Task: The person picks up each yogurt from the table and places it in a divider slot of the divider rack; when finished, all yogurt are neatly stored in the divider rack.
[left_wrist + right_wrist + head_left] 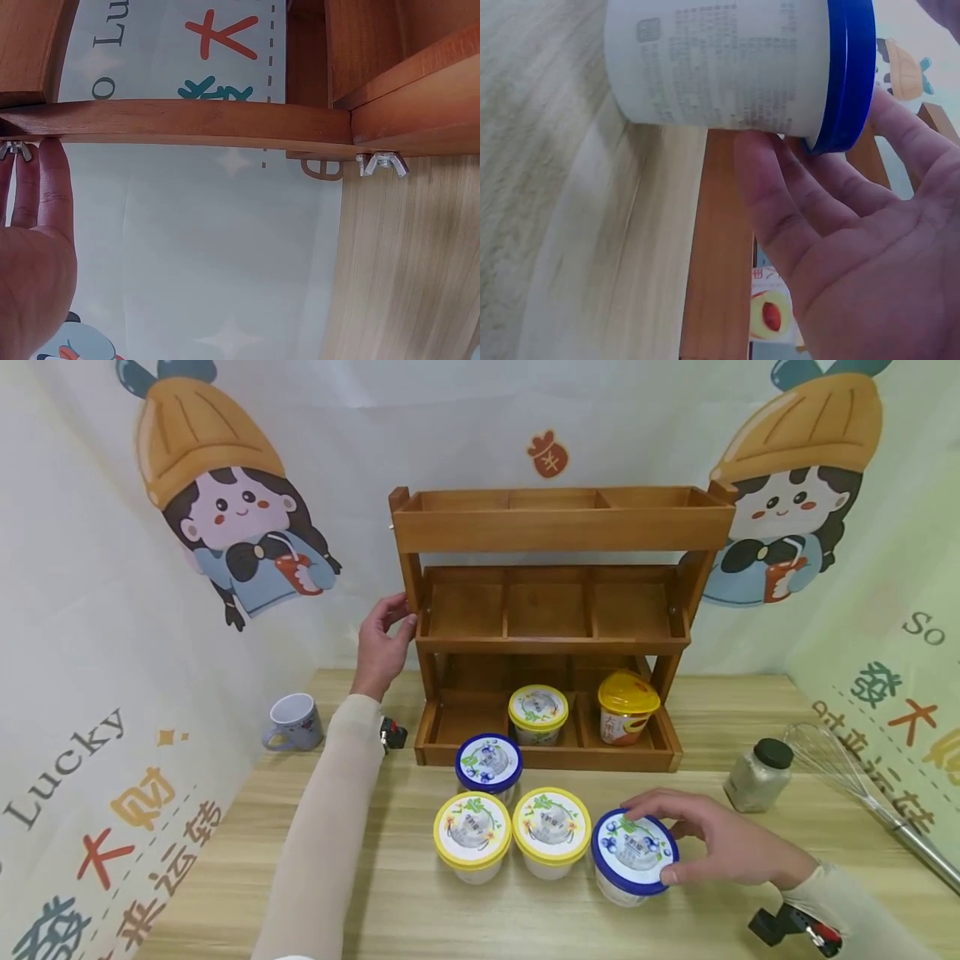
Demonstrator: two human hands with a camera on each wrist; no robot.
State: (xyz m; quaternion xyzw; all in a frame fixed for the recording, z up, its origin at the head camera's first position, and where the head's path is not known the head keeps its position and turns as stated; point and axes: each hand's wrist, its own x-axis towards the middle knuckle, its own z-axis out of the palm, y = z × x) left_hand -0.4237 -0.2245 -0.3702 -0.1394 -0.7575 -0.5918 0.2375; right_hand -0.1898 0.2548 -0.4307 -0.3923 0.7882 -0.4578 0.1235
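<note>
My right hand grips a white tub with a blue, blueberry-printed lid, thumb and fingers on opposite sides. In the right wrist view, fingers lie along the side of that tub. At the wooden three-tier rack, my left hand touches the left side post. The left wrist view shows its straight fingers against the post's edge by a wing nut. Two yellow-lidded tubs and another blue-lidded tub stand in front of the rack.
On the rack's bottom tier are a yellow-lidded tub and a cup with a domed yellow lid. A mug stands at left. To the right are a black-capped jar and a whisk. A printed cloth backdrop encloses the table.
</note>
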